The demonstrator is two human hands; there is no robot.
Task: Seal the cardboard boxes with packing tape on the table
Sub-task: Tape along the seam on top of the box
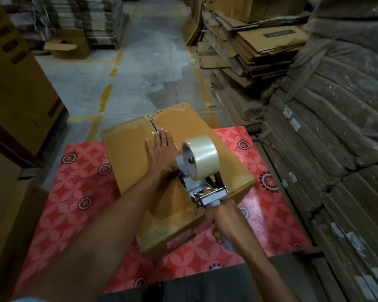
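Observation:
A brown cardboard box [127, 158] lies on the table, its top flaps closed along a centre seam. My left hand [160, 150] presses flat on the seam with straight fingers. A grey tape dispenser [202, 187] carrying a roll of clear packing tape [202, 156] stands on the box top just behind that hand. My right hand [224, 221] grips the dispenser's handle at the near edge of the box. Shiny tape shows along the far part of the seam.
The table carries a red flowered cloth [74, 192]. Stacks of flattened cartons [260, 44] and wrapped bundles [336, 127] rise close on the right. Tall cartons [15, 83] stand at the left. A concrete floor with yellow lines [140, 62] stretches beyond, with an open box [68, 45].

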